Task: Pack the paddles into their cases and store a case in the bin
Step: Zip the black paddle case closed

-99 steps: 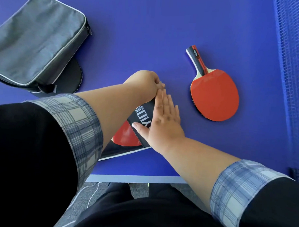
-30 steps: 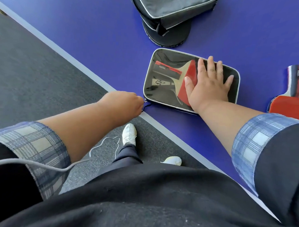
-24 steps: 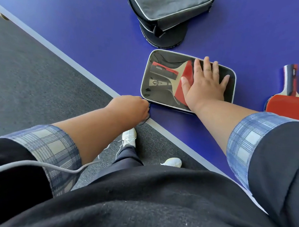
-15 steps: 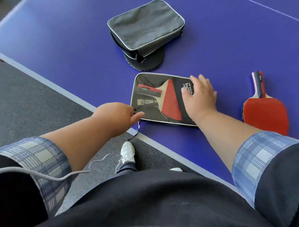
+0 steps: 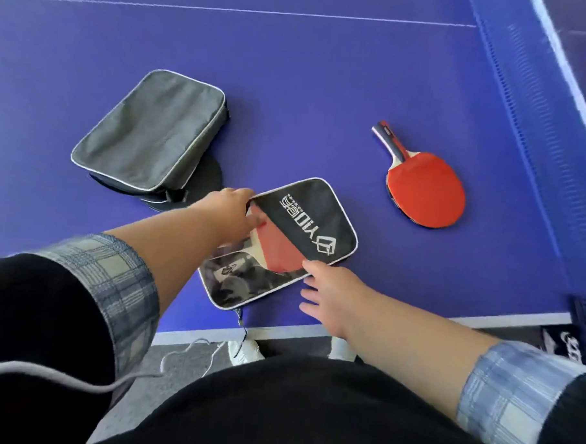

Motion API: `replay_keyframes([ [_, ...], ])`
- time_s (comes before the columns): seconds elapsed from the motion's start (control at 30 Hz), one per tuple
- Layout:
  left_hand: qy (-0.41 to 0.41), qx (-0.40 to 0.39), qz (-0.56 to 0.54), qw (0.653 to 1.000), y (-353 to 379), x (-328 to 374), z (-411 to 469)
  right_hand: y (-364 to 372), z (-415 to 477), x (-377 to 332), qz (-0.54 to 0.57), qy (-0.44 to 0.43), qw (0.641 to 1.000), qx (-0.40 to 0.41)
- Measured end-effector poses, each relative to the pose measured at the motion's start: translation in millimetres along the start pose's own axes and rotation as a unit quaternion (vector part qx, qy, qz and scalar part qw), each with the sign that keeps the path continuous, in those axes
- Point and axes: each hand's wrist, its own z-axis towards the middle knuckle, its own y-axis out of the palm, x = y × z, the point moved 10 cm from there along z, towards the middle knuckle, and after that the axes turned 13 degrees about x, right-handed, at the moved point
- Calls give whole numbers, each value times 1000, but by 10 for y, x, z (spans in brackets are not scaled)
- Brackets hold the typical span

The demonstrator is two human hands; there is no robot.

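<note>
Black zippered case [image 5: 294, 235] now swung round, paddle [image 5: 277, 251] inside; left hand [image 5: 233, 216] apparently pinching its edge, right hand [image 5: 332, 294] released; binning next.

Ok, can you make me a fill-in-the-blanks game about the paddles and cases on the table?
1. The loose paddle lying on the table has a ____ face.
2. The grey case lies on top of a ____ paddle.
3. The case with the clear window has a ____ inside it.
4. The left hand touches the windowed case at its ____ edge.

Missing words: red; black; paddle; far
</note>
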Motion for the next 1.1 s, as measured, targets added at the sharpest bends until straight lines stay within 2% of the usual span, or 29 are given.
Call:
replay_keyframes([
  [0.13,-18,-15,7,1000,68,-92,176,209,-46,13,94,-20,995,-21],
  [0.3,-56,-31,-92,994,99,-152,198,164,-54,-23,187,-29,981,-37],
  [0.43,-75,-4,-189,979,-105,35,210,4,-130,-173,178,-73,981,-26],
  [0.57,-120,7,-245,962,-304,306,168,-359,-257,-557,143,-160,977,0],
  [0.67,-144,34,-296,944,-385,656,67,-711,-349,-880,174,-225,958,27],
  [0.77,-124,56,-338,931,-378,1211,-27,-1259,-408,-1099,123,-283,943,126],
  [0.87,-91,39,-348,932,-263,1832,-69,-1850,-393,-1245,74,-302,931,190],
  [1.1,-106,-11,-376,920,194,3019,-67,-3165,-180,-1653,-8,-343,906,249],
])
